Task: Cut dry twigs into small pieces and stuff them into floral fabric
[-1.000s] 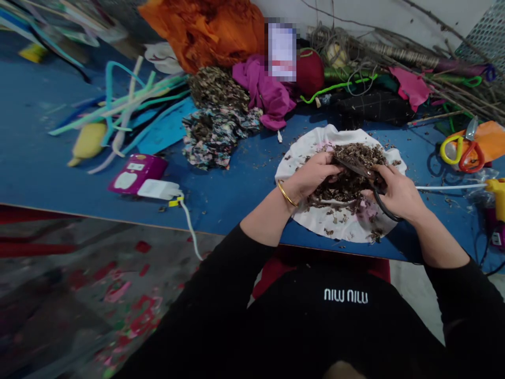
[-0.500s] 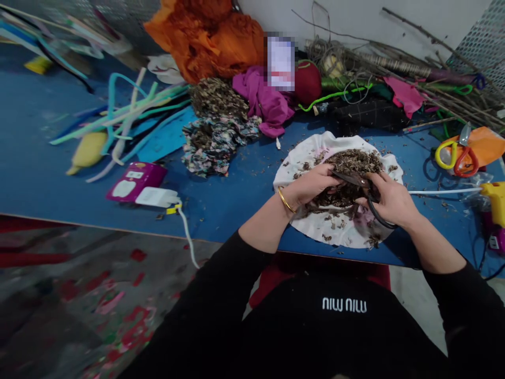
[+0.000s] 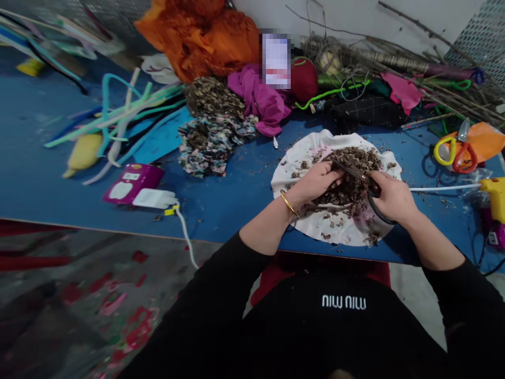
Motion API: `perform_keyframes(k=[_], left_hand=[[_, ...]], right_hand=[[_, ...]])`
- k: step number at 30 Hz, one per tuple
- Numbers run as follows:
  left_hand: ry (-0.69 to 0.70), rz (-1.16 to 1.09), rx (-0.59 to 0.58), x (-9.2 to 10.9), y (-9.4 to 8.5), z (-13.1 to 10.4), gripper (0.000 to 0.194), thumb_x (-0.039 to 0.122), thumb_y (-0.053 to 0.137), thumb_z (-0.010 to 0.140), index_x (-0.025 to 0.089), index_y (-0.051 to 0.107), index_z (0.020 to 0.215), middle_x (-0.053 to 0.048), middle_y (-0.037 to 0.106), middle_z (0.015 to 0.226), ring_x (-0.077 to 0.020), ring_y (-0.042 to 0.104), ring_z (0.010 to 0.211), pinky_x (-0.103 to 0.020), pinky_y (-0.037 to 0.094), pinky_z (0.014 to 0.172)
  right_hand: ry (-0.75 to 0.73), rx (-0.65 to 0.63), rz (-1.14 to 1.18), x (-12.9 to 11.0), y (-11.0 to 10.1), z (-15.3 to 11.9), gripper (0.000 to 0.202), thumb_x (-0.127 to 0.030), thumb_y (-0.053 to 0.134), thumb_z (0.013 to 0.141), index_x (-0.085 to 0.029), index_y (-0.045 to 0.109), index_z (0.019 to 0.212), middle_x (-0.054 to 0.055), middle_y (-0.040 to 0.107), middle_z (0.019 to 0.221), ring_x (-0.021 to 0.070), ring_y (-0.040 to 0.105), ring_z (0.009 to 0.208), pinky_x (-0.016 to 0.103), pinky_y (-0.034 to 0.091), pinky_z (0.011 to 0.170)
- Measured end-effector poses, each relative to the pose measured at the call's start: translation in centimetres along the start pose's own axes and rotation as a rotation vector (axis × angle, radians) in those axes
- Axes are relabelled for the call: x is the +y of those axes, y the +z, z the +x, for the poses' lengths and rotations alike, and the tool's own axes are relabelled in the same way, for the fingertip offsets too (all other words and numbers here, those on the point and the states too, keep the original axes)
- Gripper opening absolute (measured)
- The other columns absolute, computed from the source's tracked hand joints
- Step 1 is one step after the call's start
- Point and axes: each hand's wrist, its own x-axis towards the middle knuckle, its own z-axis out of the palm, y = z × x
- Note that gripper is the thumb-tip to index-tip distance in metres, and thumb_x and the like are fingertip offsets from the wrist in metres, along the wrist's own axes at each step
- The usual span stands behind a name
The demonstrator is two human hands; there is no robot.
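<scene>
A round white cloth (image 3: pixel 292 168) lies near the table's front edge, with a heap of brown dried flakes (image 3: pixel 347 195) on it. My right hand (image 3: pixel 394 197) is wrapped round the dark handles of scissors (image 3: pixel 349 169), whose blades point left over the heap. My left hand (image 3: pixel 315 181), below a gold bangle, has its fingers pressed together near the blade tips; what they pinch is too small to name. Flakes lie scattered over the cloth around both hands.
Behind the cloth are orange fabric (image 3: pixel 205 42), purple fabric (image 3: pixel 262 100) and bundled twigs (image 3: pixel 445 89). Yellow-and-red scissors (image 3: pixel 455 152) and a yellow glue gun (image 3: pixel 495 197) lie right. Pipe cleaners (image 3: pixel 114 116) and a purple box (image 3: pixel 132 181) lie left.
My right hand's fingers have drawn closer together on the scissors, and the blades are tilted more steeply. My left hand has shifted slightly. The whole view has moved a little.
</scene>
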Motion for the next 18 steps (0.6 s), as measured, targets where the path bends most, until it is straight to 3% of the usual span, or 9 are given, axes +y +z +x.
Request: perform_keyframes(k=[3, 7, 11, 18], left_hand=[[0.058, 0.095, -0.054, 0.0, 0.0, 0.1, 0.021, 0.028, 0.060, 0.091, 0.018, 0.057, 0.073, 0.000, 0.053, 0.068, -0.0126, 0.044, 0.065, -0.030, 0.037, 0.065], [0.010, 0.187, -0.080, 0.5, -0.3, -0.1, 0.025, 0.029, 0.058, 0.090, 0.018, 0.054, 0.069, -0.001, 0.053, 0.067, -0.0129, 0.044, 0.065, -0.030, 0.036, 0.065], [-0.046, 0.170, -0.120, 1.1, -0.6, -0.3, 0.031, 0.033, 0.057, 0.092, 0.019, 0.051, 0.066, 0.000, 0.048, 0.064, -0.0120, 0.039, 0.061, -0.032, 0.033, 0.062], [-0.079, 0.156, -0.126, 1.9, -0.6, -0.7, 0.029, 0.029, 0.056, 0.092, 0.020, 0.047, 0.066, -0.001, 0.047, 0.065, -0.0133, 0.038, 0.062, -0.033, 0.032, 0.064]], right_hand=[[-0.030, -0.001, -0.022, -0.2, -0.1, 0.0, 0.056, -0.047, 0.053, 0.092, -0.016, 0.062, 0.138, 0.017, 0.071, 0.124, 0.0308, 0.069, 0.094, 0.036, 0.045, 0.071], [-0.035, -0.047, -0.044, -0.3, -0.3, -0.1, 0.045, -0.035, 0.051, 0.090, -0.016, 0.067, 0.128, 0.015, 0.073, 0.112, 0.0302, 0.068, 0.092, 0.035, 0.044, 0.069], [-0.030, -0.060, -0.043, -0.3, -0.4, -0.1, 0.039, -0.033, 0.052, 0.089, -0.017, 0.069, 0.121, 0.015, 0.075, 0.107, 0.0295, 0.069, 0.092, 0.034, 0.044, 0.071], [-0.023, -0.060, -0.041, -0.5, -0.2, -0.1, 0.046, -0.038, 0.051, 0.092, -0.016, 0.066, 0.130, 0.016, 0.075, 0.115, 0.0308, 0.069, 0.095, 0.036, 0.047, 0.073]])
